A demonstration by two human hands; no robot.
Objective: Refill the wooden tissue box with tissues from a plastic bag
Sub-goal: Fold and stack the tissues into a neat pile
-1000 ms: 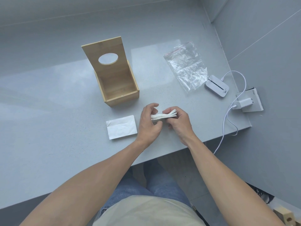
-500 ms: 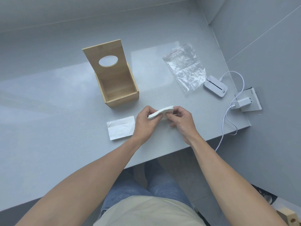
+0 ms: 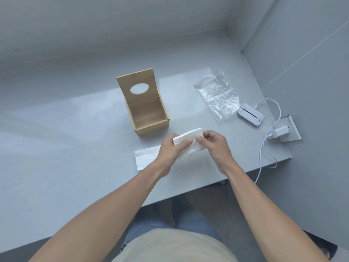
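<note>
Tissues almost ready for the box

Tissues [image 3: 188, 146] are a soft white stack, held up just over the grey desk [image 3: 66, 148]. On the left side, a flat white paper [image 3: 146, 156] lies on the desk, partly under the left wrist. The left hand [image 3: 170, 150] has its grip closed on the stack's left end, thumb on top. The wooden box [image 3: 149, 118] stands just behind the hands, lid tipped up, nothing inside. The right hand [image 3: 215, 146] pinches the stack's right edge with thumb and finger. Further right lie the flat plastic bag [image 3: 217, 95], a small white gadget [image 3: 250, 114] and a plug [image 3: 279, 132].

The stack looks light and floppy, so it may bend or slide apart. Hold both ends and keep it flat when dropping it into the box.
</note>
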